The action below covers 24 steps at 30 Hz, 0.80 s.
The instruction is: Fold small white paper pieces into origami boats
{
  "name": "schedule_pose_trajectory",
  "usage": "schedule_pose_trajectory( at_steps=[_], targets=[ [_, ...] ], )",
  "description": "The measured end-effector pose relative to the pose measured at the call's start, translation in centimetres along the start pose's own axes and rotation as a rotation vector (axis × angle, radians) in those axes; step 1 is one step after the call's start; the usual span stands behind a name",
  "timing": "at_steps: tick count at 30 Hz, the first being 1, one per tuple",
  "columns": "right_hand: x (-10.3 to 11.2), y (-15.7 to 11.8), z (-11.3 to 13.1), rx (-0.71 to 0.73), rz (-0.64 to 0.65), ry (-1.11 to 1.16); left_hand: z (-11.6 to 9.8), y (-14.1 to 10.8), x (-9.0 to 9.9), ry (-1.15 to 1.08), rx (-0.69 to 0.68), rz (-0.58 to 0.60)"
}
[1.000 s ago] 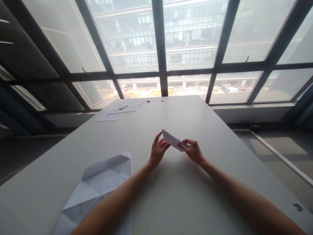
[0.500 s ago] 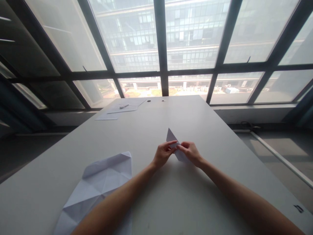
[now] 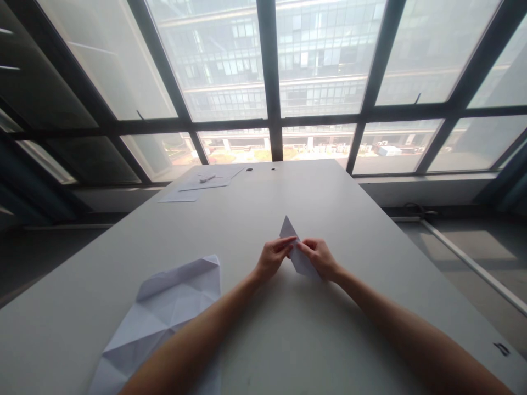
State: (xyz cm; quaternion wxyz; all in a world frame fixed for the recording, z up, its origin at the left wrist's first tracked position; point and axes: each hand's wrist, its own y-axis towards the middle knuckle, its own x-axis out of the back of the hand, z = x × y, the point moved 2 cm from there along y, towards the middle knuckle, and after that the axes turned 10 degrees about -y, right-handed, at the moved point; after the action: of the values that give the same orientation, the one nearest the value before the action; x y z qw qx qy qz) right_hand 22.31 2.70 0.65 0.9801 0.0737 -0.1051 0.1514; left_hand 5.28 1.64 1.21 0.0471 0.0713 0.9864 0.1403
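A small folded piece of white paper (image 3: 303,263) is held between both hands over the middle of the table, its pointed tip toward the window. My left hand (image 3: 273,258) pinches its left edge, fingers closed on it. On the other side my right hand (image 3: 319,257) grips the paper between thumb and fingers. The fingertips of the two hands nearly meet and cover the paper's middle. A larger creased white sheet (image 3: 164,307) lies at the left, partly under my left forearm.
Flat sheets of paper (image 3: 185,195) with a small white object (image 3: 207,179) on top lie at the table's far left. The white table (image 3: 329,203) reaches a wide window. A black mark (image 3: 501,349) is near its right edge.
The folded paper has turned slightly between the fingers, and more of its lower part shows below the hands. Both hands have stayed almost in place.
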Motion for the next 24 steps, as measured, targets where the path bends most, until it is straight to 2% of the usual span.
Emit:
schedule_pose_trajectory(
  at_steps=[3,11,18,24],
  targets=[
    [-0.2,-0.1,0.6,0.018,0.058,0.033,0.4,0.2,0.2,-0.028,-0.008,-0.017],
    [-0.1,0.1,0.4,0.028,0.23,0.08,1.2,0.3,-0.1,-0.141,0.041,0.074],
    [0.1,-0.1,0.8,-0.007,0.235,0.034,0.5,0.3,0.3,-0.069,0.058,0.034],
    [0.2,-0.4,1.1,0.021,0.196,-0.084,0.0,0.3,0.2,-0.076,0.096,0.054]
  ],
)
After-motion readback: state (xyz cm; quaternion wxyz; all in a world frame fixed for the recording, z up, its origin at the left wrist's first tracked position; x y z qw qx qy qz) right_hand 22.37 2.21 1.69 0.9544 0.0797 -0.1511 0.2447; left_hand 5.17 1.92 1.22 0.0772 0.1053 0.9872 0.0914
